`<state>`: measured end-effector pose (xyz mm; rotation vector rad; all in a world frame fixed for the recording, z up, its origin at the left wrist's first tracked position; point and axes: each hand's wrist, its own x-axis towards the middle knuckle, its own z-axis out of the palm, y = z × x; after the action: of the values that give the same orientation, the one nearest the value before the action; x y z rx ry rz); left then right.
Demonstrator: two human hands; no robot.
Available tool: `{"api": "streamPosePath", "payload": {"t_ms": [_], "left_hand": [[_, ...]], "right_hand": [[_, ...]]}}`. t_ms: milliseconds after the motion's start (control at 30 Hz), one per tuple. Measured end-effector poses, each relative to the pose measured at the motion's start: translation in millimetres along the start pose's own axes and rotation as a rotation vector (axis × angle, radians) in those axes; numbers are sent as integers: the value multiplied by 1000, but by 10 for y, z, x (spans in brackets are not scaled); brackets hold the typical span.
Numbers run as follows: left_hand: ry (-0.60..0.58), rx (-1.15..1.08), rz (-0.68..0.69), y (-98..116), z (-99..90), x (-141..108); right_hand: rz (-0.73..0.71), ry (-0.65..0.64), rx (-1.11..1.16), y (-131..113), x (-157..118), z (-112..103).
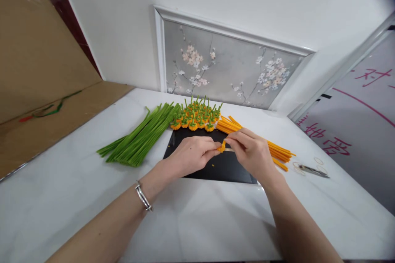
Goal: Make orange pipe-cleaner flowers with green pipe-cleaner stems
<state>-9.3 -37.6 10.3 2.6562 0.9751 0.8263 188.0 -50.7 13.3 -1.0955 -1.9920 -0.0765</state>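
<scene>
Between my hands is a short, bent piece of orange pipe cleaner [222,146], held over a black mat [212,169]. My left hand [193,154] pinches its lower end between thumb and fingertips. The fingers of my right hand [251,150] are closed on its upper end. A thin pale strip lies on the mat behind the fingers, partly hidden. Beyond the mat stand several small orange pipe-cleaner pumpkins [193,125] with green stems. Loose orange pipe cleaners [279,151] lie in a bundle behind and right of my right hand.
A thick bundle of green pipe cleaners [138,137] lies to the left on the white marbled table [200,213]. Small metal snips [314,170] rest at the right. Cardboard [40,111] borders the left side, a white wall the back, and a whiteboard [354,119] the right.
</scene>
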Motion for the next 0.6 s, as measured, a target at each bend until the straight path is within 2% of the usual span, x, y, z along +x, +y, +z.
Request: {"api": "streamPosePath", "payload": {"t_ms": [100, 333, 467, 600], "left_hand": [[5, 12, -6, 26, -8, 12], [-13, 64, 30, 62, 11, 19], [-27, 28, 40, 67, 20, 11], [-1, -37, -11, 80, 21, 3]], "right_hand": [[103, -80, 148, 58, 32, -42], [335, -380, 396, 209, 47, -76], [405, -431, 458, 205, 53, -82], [462, -462, 509, 183, 61, -94]]}}
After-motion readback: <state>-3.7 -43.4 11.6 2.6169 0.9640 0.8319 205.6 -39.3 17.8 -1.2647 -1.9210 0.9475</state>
